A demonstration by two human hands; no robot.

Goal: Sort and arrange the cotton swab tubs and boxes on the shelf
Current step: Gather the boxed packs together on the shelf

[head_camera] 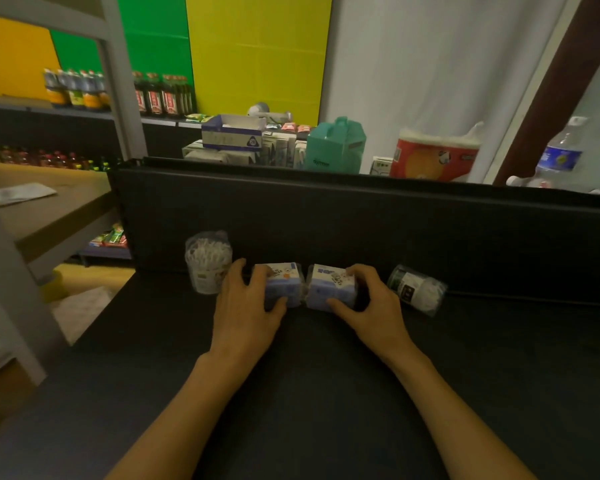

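Note:
Two pale blue-and-white cotton swab boxes stand side by side near the back of the dark shelf (326, 375). My left hand (246, 306) grips the left box (283, 284), fingers over its top and thumb on its front. My right hand (374, 303) grips the right box (331, 285) the same way. The boxes nearly touch each other. An upright clear tub of swabs (207, 261) stands just left of my left hand. A second clear tub with a dark label (416, 289) lies on its side to the right of my right hand.
A black back panel (361, 216) walls the shelf behind the boxes. Beyond it sit a teal carton (335, 145), a red tissue pack (433, 155), a blue-white box (232, 133) and a water bottle (558, 157). Shelves of bottles (160, 95) stand at the left.

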